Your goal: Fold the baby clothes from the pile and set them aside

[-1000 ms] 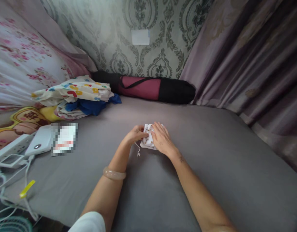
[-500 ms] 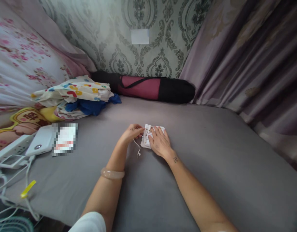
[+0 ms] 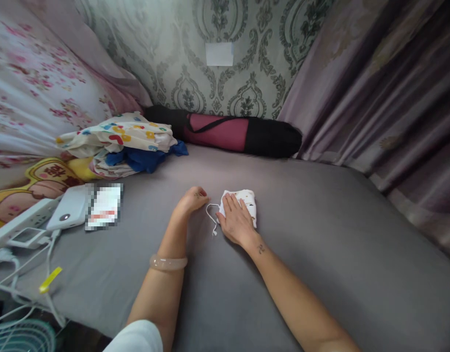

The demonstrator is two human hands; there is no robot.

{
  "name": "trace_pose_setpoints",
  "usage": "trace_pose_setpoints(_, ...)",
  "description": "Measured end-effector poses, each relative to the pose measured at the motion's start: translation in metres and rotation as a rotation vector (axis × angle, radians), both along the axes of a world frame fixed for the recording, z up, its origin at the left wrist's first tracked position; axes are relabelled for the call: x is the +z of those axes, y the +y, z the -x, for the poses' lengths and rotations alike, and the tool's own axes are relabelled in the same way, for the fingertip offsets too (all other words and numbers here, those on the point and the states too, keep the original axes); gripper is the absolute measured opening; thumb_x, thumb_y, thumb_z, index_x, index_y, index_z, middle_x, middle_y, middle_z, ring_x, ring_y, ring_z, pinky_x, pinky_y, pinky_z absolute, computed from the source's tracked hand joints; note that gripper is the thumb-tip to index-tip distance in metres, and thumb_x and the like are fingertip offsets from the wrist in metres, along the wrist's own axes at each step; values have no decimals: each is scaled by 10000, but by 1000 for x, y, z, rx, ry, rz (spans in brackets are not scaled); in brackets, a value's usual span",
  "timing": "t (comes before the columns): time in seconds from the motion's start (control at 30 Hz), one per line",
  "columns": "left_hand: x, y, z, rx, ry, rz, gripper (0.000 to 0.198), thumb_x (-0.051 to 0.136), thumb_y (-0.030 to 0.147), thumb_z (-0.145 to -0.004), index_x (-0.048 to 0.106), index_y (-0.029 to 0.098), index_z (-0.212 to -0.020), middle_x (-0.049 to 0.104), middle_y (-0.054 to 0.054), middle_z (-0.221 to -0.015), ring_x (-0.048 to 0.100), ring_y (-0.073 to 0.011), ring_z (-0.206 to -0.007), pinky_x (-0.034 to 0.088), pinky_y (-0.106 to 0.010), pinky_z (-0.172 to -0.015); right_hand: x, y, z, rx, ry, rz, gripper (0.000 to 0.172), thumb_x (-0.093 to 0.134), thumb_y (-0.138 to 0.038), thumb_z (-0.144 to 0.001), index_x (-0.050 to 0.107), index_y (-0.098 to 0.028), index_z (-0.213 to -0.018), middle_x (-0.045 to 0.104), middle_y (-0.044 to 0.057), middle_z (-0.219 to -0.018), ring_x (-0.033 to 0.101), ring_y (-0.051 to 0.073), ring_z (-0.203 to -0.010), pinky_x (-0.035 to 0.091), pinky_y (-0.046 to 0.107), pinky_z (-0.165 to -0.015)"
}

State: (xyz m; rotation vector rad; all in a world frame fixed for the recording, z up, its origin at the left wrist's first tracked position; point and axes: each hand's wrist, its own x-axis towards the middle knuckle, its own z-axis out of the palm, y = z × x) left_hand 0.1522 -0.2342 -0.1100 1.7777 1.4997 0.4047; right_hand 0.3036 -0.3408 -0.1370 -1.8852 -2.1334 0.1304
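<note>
A small folded white cloth [image 3: 249,196] with a sparse dark-and-tan print lies on the grey bed sheet. From its left side a thin white drawstring [image 3: 207,209] loops out and ends in a knotted tip on the sheet. My right hand [image 3: 237,220] rests flat on the cloth, fingers stretched out, hiding much of it. To the left, my left hand [image 3: 193,200] is apart from the cloth, its fingertips close to the drawstring's loop. Its fingers are loosely bent with nothing visible in them.
At left lie a white power bank [image 3: 70,208], a power strip [image 3: 25,222], cables with a yellow tag [image 3: 51,280] and a blurred-out flat item [image 3: 104,206]. Behind are a clothes pile [image 3: 137,142], a pig-print cushion [image 3: 30,193] and a long black-and-maroon bag [image 3: 217,132]. Curtains [image 3: 356,107] hang right.
My left hand has come away from the cloth's edge, leftwards. My right hand now lies further left on the cloth, whose left part looks folded over. The view has shifted slightly.
</note>
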Motion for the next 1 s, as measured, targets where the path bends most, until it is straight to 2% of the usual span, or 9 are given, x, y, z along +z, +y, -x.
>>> trace_pose_setpoints(0.1,-1,-1,-2,-70,136,11,158,721,271,-618,612,184,-692,572,26,-569,516,-123,-555,354,-203,-529,6,-2,-6,20,44,10,670,439,-456,-922,334,-55,-1448,251,187,-1531,176,271,-1427,118,446,-1154)
trace_pose_setpoints(0.17,0,-3,-4,-98,187,23,182,745,264,-575,598,193,-657,550,32,-536,512,-131,-549,346,-211,-533,15,-4,-11,36,74,31,771,557,-474,-848,326,-41,-1441,228,206,-1533,208,287,-1413,181,420,-1143)
trace_pose_setpoints(0.23,1,-3,-5,-117,206,45,169,743,232,-556,586,198,-608,525,32,-498,509,-139,-542,344,-220,-541,25,-7,-17,41,91,29,777,640,-444,-785,382,-49,-1403,280,205,-1504,277,294,-1375,261,386,-1110)
trace_pose_setpoints(0.4,4,-2,-2,-108,181,95,159,693,128,-547,557,197,-499,476,26,-419,538,-153,-551,365,-220,-557,39,-6,-30,-10,101,29,251,545,-313,-857,679,-156,-1001,627,127,-1128,541,249,-1095,392,337,-960)
trace_pose_setpoints(0.5,9,-3,1,-100,135,86,123,633,142,-624,558,182,-536,525,9,-451,542,-143,-517,387,-221,-536,38,2,-42,-146,231,57,284,439,-256,-886,708,-168,-860,685,80,-866,614,198,-829,447,287,-778)
trace_pose_setpoints(0.6,16,-6,1,-25,-51,124,92,594,149,-693,535,174,-627,578,5,-532,569,-123,-517,431,-211,-536,36,10,-60,-287,487,25,289,453,-279,-850,712,-152,-843,668,29,-715,589,156,-661,437,239,-637)
trace_pose_setpoints(0.77,31,-14,-9,90,-415,196,101,631,171,-744,531,156,-746,604,6,-626,592,-96,-540,476,-207,-566,42,11,-82,-377,952,26,285,483,-304,-801,692,-116,-845,665,27,-705,586,136,-632,439,209,-571)
trace_pose_setpoints(0.9,41,-24,-24,36,-598,197,99,620,203,-797,551,132,-786,626,-24,-676,606,-95,-592,513,-234,-647,49,9,-86,-411,1055,48,242,512,-288,-770,680,-119,-811,641,17,-669,559,120,-582,437,202,-544)
trace_pose_setpoints(1.0,39,-35,-42,-138,-715,247,112,595,183,-813,591,125,-909,674,-74,-855,652,-126,-767,521,-274,-773,52,8,-85,-417,1057,52,231,510,-289,-766,671,-124,-765,623,5,-640,542,113,-561,433,197,-528)
